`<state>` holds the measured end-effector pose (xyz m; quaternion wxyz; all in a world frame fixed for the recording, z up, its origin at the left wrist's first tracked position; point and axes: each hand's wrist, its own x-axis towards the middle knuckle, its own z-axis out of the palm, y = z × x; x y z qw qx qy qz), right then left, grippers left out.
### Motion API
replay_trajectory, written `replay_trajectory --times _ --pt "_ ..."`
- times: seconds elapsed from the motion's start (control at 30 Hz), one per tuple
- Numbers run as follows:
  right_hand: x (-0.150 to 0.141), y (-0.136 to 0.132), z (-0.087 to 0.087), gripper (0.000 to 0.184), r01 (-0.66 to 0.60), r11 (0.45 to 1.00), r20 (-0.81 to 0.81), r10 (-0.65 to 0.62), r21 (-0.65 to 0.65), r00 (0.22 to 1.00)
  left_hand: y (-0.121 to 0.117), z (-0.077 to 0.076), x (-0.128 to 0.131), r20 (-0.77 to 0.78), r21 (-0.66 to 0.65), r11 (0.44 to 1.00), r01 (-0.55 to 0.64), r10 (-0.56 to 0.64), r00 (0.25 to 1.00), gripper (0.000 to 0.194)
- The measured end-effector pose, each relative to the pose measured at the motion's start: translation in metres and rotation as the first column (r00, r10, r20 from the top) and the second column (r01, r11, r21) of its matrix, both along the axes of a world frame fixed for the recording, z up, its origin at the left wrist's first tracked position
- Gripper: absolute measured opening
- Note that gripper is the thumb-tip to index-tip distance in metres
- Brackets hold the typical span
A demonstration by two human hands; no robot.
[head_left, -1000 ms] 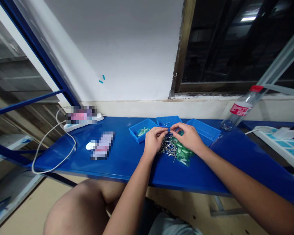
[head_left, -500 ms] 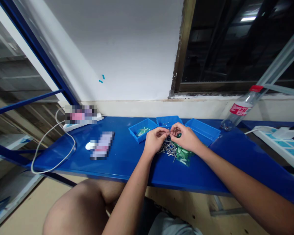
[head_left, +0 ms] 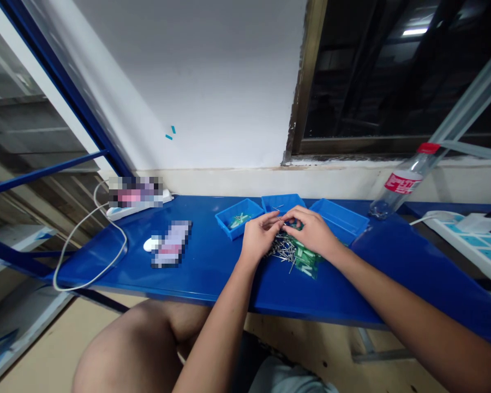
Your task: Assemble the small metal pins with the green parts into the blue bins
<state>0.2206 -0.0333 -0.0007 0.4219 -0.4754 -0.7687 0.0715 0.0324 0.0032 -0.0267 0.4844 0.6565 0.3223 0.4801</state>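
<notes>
My left hand [head_left: 260, 236] and my right hand [head_left: 310, 231] meet fingertip to fingertip above the blue table, both closed in a pinch. What sits between the fingertips is too small and too covered to name. Under them lies a heap of thin metal pins, perhaps rivets [head_left: 285, 253]. Touching its right side are green plastic pieces [head_left: 306, 257], some apparently in clear bags and partly behind my right hand. Behind my left hand, a blue tray [head_left: 230, 228] holds a few pale green pieces and pins.
A middle blue tray [head_left: 279, 201] contains a pin or two, with another blue tray [head_left: 343, 222] to its right. A plastic bottle [head_left: 401, 183] leans at the back right. Power strips [head_left: 141, 206] and a white cable [head_left: 125, 240] lie leftward; a small white object [head_left: 151, 244] is near.
My right fingers have curled in and lowered slightly, closing over the left fingertips. The heap and trays look the same; the view has shifted a hair.
</notes>
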Motion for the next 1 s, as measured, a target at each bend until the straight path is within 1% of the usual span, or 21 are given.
replay_trajectory --times 0.1,0.17,0.2,0.27,0.37,0.47,0.53,0.63,0.7,0.8,0.87,0.93,1.0 --pt "-0.001 0.001 0.0 0.016 -0.021 0.999 0.019 0.022 -0.047 1.0 0.0 0.002 -0.002 -0.03 0.048 0.996 -0.071 0.072 0.997 0.054" --pt "-0.001 0.0 0.001 0.015 -0.018 0.997 -0.01 0.018 -0.079 1.0 -0.003 0.006 -0.003 -0.07 0.111 0.988 -0.104 0.113 0.991 0.061" --pt "-0.001 0.0 0.001 0.015 -0.016 0.996 -0.028 0.014 -0.093 1.0 -0.005 0.007 -0.003 -0.098 0.147 0.983 -0.106 0.121 0.988 0.062" --pt "-0.001 -0.001 0.003 0.016 -0.008 0.993 -0.052 0.002 -0.117 0.999 -0.008 0.01 -0.003 -0.16 0.217 0.972 -0.09 0.126 0.979 0.06" --pt "-0.001 -0.002 0.003 0.013 0.008 0.99 -0.044 -0.014 -0.139 0.999 -0.01 0.011 -0.004 -0.235 0.293 0.954 -0.071 0.144 0.961 0.06" --pt "-0.001 -0.001 0.002 0.01 -0.003 0.99 -0.03 -0.001 -0.143 1.0 -0.01 0.009 -0.006 -0.298 0.347 0.937 -0.037 0.148 0.943 0.06" --pt "-0.001 0.0 0.001 0.006 0.003 0.991 -0.027 -0.006 -0.134 1.0 -0.01 0.009 -0.005 -0.314 0.364 0.932 0.005 0.118 0.942 0.061" --pt "0.0 0.001 0.0 0.005 0.042 0.989 -0.07 -0.053 -0.142 0.996 -0.012 0.01 -0.002 -0.275 0.353 0.935 0.039 0.064 0.959 0.064" --pt "0.001 0.001 0.001 0.006 0.04 0.985 -0.127 -0.062 -0.171 0.99 -0.012 0.012 0.0 -0.195 0.316 0.949 0.01 0.055 0.979 0.062" --pt "0.001 0.001 0.002 0.015 -0.02 0.982 -0.174 -0.013 -0.187 0.985 -0.009 0.013 0.002 -0.005 0.197 0.98 -0.043 0.045 0.999 0.06" --pt "0.0 0.001 0.001 0.021 -0.071 0.978 -0.176 0.036 -0.197 0.984 -0.006 0.013 0.003 0.109 0.11 0.993 -0.045 0.033 0.993 0.064" --pt "-0.001 0.001 0.0 0.025 -0.117 0.967 -0.173 0.078 -0.225 0.982 -0.004 0.013 0.002 0.164 0.061 0.997 -0.044 0.034 0.986 0.068" --pt "-0.003 0.001 -0.003 0.025 -0.151 0.956 -0.184 0.106 -0.253 0.977 -0.005 0.013 0.001 0.139 0.067 0.995 -0.072 0.063 0.988 0.067"
